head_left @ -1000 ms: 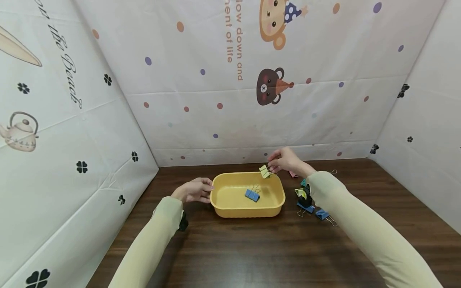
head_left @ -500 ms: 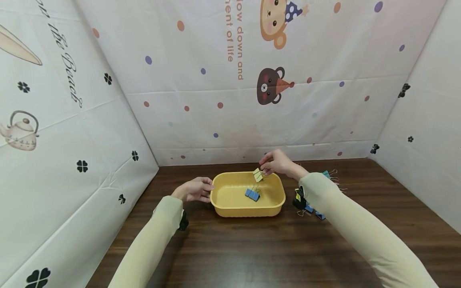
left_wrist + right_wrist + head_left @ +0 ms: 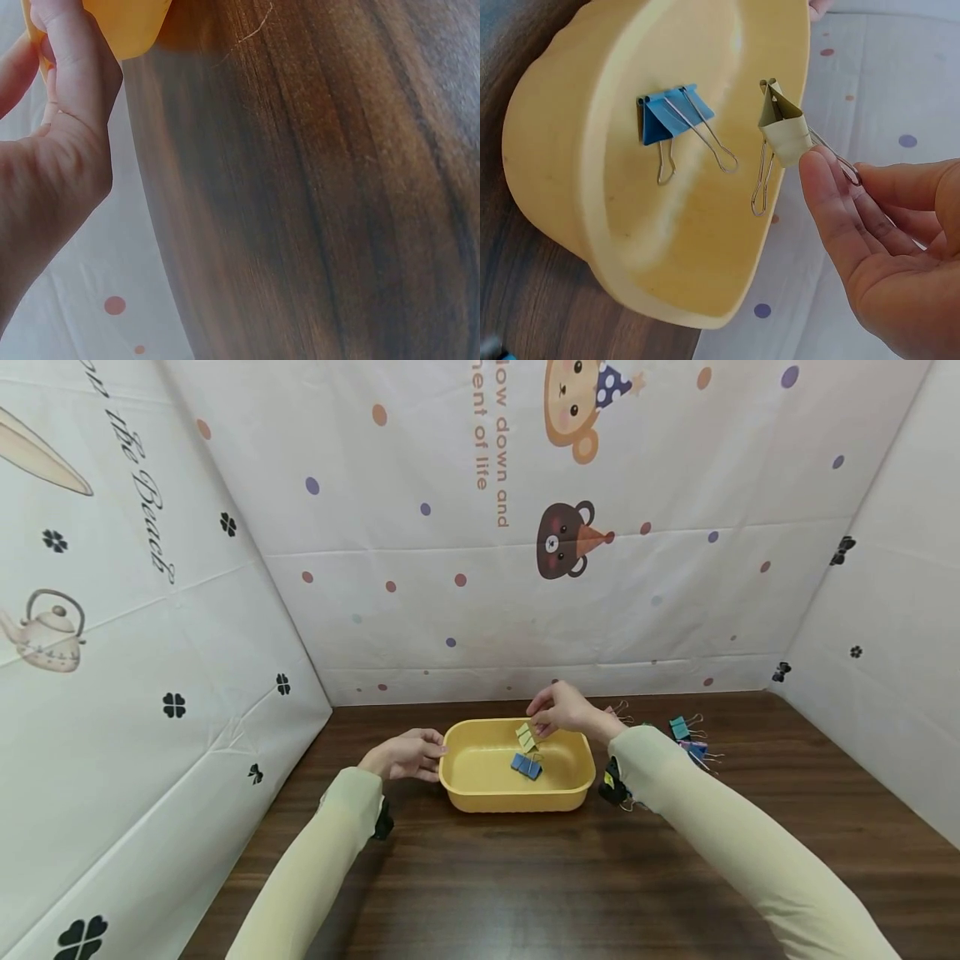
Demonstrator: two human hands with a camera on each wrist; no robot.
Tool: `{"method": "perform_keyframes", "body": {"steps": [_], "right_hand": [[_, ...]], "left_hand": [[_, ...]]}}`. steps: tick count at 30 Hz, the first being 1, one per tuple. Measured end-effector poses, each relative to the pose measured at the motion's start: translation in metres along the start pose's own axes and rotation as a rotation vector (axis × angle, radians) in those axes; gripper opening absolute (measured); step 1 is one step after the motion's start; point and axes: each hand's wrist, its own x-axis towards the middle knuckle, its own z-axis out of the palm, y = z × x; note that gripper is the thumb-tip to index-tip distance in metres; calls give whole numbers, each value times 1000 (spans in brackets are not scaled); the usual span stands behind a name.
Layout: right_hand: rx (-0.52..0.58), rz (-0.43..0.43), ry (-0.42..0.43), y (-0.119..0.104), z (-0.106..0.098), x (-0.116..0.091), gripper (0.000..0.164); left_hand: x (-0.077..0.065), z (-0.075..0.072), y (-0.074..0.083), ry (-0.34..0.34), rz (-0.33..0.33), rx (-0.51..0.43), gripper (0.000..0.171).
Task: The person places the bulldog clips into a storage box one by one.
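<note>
Near the table's far edge, slightly left of that edge's middle: one yellow bin [image 3: 517,803], oblong, upright on the dark wood-grain table [image 3: 480,893].

Item, my left hand [image 3: 405,756]: at the bin's left end, thumb and bent fingers pinching its rim between them.

Item, my right hand [image 3: 566,708]: above the bin's far rim, thumb and forefinger closed on a wire handle, the other fingers curled.

Item, one pale yellow binder clip [image 3: 784,136]: hanging by that handle over the bin, its second handle loose; apart from the clip below.

Item, one blue binder clip [image 3: 671,114]: on the bin floor near its middle, handles spread.

Toward the table's far right corner: one teal clip [image 3: 679,727]; just nearer, blue and purple clips [image 3: 694,749], count unclear. By the far edge, one pink clip [image 3: 611,711], partly hidden behind my wrist.
</note>
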Motion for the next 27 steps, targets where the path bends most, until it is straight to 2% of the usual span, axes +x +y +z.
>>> {"method": "perform_keyframes", "body": {"steps": [10,15,20,23,27], "right_hand": [[-32,-15,-11,3,11,4,14],[-53,-17,9,0,7,1,16],[-88,-19,70,9,-11,2,19],[-107,-37,140,23,-29,3,21],[-166,-15,250,42,-53,-2,23]], "left_hand": [[-1,-1,0,14,-6,7,5],[-1,-1,0,18,-7,8,5],[-2,-2,0,20,-5,10,5],[-2,-2,0,22,-3,7,5],[-1,0,1,13,-1,8,5]]}}
